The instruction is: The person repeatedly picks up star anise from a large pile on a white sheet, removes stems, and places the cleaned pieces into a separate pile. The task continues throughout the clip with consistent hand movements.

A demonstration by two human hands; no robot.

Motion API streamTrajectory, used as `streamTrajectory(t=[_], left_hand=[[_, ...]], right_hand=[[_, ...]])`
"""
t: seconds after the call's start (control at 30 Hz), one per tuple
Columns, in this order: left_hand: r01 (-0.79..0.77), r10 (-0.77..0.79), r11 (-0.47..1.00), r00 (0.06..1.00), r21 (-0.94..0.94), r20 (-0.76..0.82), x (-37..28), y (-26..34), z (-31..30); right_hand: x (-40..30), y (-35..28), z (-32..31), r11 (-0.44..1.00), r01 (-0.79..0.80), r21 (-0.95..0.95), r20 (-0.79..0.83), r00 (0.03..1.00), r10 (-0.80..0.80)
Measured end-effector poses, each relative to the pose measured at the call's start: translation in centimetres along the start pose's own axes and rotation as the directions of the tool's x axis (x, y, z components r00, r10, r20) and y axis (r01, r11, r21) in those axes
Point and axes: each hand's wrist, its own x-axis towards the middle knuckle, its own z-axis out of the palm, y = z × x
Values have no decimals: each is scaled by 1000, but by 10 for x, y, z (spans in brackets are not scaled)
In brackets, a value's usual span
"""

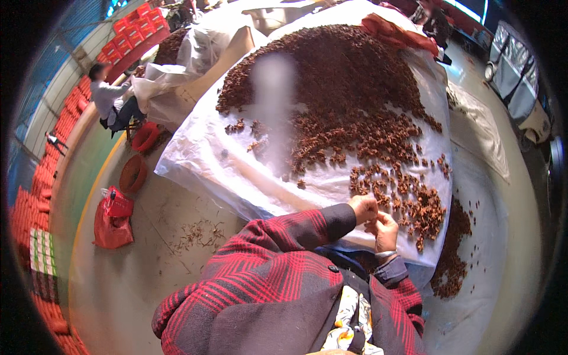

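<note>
A large heap of dried star anise (341, 66) lies on a white plastic sheet (195, 155) in front of me, with looser pieces spread towards its near edge. Over that near edge my left hand (364, 208) and my right hand (385, 230) come together, fingertips close to each other. Whether a small piece is pinched between them is too small to tell. Just beyond my hands lie scattered star anise pieces, and a smaller pile (424, 208) sits to their right. A pale blurred streak hides part of the sheet and heap.
Dark material (452, 253) lies on floor sheeting at the right. On the left are a red basin (145, 136), a brown basket (133, 174), a red bag (113, 222) and a seated person (111, 97). Another person (435, 26) is at the far right; red boxes (137, 31) stand behind.
</note>
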Motion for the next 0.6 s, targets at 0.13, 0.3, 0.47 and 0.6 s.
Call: streamTrajectory(t=[0.13, 0.3, 0.47, 0.6], left_hand=[[-167, 130, 946, 980, 277, 149, -2, -13, 6], [-342, 183, 695, 935, 632, 305, -7, 9, 2], [-256, 36, 775, 931, 578, 364, 1, 11, -5], [-178, -205, 750, 853, 637, 480, 14, 28, 4]], right_hand=[[1, 15, -7, 999, -36, 29, 4, 999, 36], [3, 23, -11, 997, -29, 75, -75, 997, 34], [5, 29, -16, 983, -2, -181, -51, 999, -7], [5, 29, -10, 775, 350, -526, -20, 906, -422]])
